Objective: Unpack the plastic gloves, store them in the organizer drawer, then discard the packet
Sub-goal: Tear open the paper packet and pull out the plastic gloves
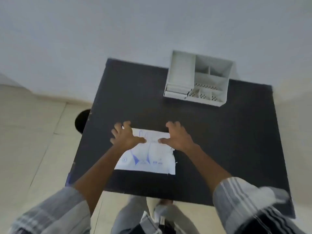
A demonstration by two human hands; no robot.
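A flat white plastic packet of gloves (148, 157) with blue print lies on the black table (219, 141), near its front edge. My left hand (125, 135) rests on the packet's far left corner, fingers spread, thumb pressed on the plastic. My right hand (179, 136) rests on its far right corner in the same way, with its thumb pointing at the left thumb. Both hands press the packet's far edge; neither is closed around it. The grey desk organizer (197, 80) stands at the table's far right, with its drawer (179, 76) on the left side pulled out.
A pale wall runs behind the table. The floor is tiled in beige. A round black bin (81, 120) shows partly past the table's left edge. My legs and feet are below the table's near edge.
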